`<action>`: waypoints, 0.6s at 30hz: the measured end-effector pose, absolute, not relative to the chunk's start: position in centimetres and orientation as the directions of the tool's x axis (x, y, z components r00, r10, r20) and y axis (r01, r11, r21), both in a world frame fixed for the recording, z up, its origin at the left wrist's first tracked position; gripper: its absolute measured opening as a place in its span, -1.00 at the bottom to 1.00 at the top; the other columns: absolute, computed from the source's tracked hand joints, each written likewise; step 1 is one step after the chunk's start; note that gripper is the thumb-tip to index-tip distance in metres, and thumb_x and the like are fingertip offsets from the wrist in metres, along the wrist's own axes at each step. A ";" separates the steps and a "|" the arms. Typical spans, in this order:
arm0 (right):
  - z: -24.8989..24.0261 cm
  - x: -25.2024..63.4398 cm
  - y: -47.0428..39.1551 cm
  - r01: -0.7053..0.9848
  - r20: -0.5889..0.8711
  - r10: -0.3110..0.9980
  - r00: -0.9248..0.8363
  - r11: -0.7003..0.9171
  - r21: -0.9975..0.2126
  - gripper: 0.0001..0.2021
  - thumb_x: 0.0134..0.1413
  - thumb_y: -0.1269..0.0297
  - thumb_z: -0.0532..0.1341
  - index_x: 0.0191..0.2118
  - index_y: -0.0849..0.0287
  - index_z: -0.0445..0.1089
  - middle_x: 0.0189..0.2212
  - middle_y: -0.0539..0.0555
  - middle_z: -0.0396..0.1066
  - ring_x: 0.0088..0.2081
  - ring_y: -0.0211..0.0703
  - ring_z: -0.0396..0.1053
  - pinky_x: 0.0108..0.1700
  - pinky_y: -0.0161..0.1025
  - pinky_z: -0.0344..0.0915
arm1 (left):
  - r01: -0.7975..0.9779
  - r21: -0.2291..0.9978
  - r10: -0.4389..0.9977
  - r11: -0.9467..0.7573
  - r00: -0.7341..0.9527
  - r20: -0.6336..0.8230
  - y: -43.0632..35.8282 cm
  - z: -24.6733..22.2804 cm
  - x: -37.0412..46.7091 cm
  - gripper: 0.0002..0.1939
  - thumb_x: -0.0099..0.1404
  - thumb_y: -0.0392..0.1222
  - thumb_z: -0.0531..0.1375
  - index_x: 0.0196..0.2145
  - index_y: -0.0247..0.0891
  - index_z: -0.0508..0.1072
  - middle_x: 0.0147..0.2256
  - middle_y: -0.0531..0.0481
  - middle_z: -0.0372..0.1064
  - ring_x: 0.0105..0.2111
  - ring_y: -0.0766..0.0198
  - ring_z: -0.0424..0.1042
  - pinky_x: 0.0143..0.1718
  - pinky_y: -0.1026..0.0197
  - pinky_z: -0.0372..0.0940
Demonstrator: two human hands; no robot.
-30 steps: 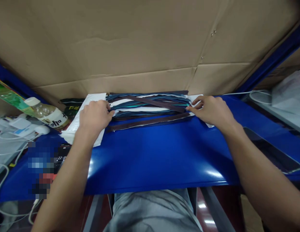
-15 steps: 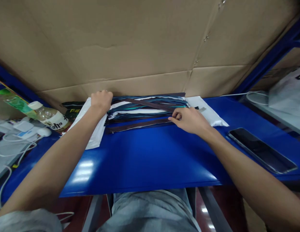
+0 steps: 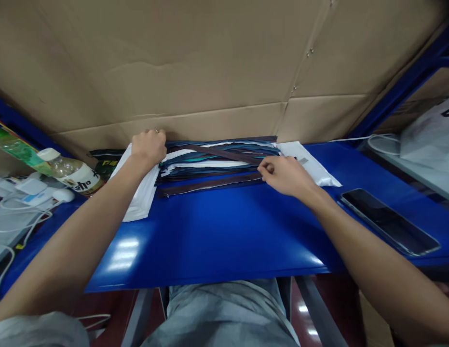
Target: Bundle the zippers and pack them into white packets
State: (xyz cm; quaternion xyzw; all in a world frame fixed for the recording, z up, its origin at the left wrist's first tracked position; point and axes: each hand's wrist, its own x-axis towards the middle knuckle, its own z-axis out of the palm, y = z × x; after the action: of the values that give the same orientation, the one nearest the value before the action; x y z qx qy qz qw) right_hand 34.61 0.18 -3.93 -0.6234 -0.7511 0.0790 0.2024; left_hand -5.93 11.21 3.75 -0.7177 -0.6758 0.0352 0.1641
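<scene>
A bundle of long flat strips, dark blue, brown, white and teal, lies across the back of the blue table. My left hand is closed at the bundle's left end, over a white packet; what its fingers hold is hidden. My right hand pinches a brown strip that slants over the top of the bundle. Another brown strip lies along the front, its right end close to my right fingertips. Under the bundle's right end is a second white packet.
A phone lies on the table at the right. Left stand a labelled bottle, a green bottle and white chargers with cables. Cardboard rises behind; a white bag is far right.
The view has shifted slightly. My right hand has moved a little to the right along the strips, still pinching. My left hand stays at the left end.
</scene>
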 end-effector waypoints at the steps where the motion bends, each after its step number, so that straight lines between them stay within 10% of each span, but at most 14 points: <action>1: -3.8 34.9 0.1 0.900 0.220 0.968 -0.124 0.203 -0.385 -0.78 0.39 0.11 0.22 -0.15 0.02 0.61 -0.32 0.12 0.67 -0.24 0.14 0.60 -0.15 -0.03 0.40 | 0.958 -0.287 0.981 -0.030 0.083 0.173 11.2 3.8 -6.0 -0.44 0.40 -0.18 0.12 0.29 -0.38 0.50 0.17 -0.54 0.50 0.20 -0.37 0.45 0.18 -0.28 0.32; 18: -3.6 38.0 1.2 0.943 0.031 0.973 -0.227 0.228 -0.243 -0.67 0.19 0.38 0.17 -0.16 -0.03 0.71 -0.22 0.06 0.68 -0.19 0.12 0.56 -0.07 -0.06 0.36 | 0.970 -0.237 0.979 -0.059 0.102 0.174 11.2 5.0 -5.6 -0.57 0.48 -0.26 0.13 0.21 -0.29 0.60 0.17 -0.40 0.51 0.16 -0.30 0.47 0.14 -0.23 0.33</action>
State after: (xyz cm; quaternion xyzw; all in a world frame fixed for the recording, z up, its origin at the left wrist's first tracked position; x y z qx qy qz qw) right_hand 37.97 1.22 -3.57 -0.6154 -0.7785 0.0866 0.0883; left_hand -5.58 11.18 5.02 -0.7276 -0.6697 0.0164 0.1476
